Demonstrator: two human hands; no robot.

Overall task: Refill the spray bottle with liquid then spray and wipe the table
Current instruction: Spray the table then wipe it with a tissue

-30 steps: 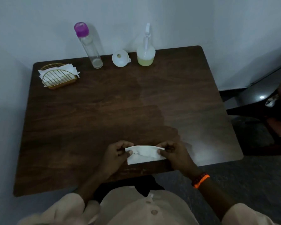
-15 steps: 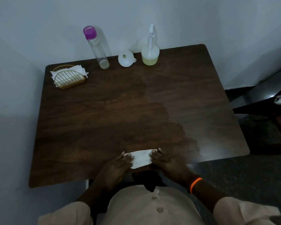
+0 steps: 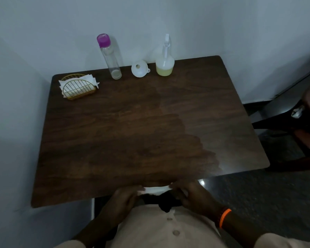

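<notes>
A white napkin (image 3: 157, 190) lies at the near edge of the dark wooden table (image 3: 115, 136). My left hand (image 3: 123, 199) and my right hand (image 3: 190, 193) both pinch it, one at each end. Motion blurs the fingers. At the table's far edge stands a spray bottle (image 3: 165, 63) with yellowish liquid in its base. A white funnel (image 3: 139, 68) rests to its left. Left of the funnel a tall clear bottle (image 3: 109, 57) with a purple cap stands upright. A damp-looking patch darkens the left and middle of the tabletop.
A gold wire napkin holder (image 3: 78, 88) with white napkins sits at the far left corner. Walls close in behind and to the left of the table. Dark furniture (image 3: 293, 119) stands to the right on the dark floor.
Both hands have pulled the napkin toward me, from on the tabletop to its near edge. The camera view has shifted left and back.
</notes>
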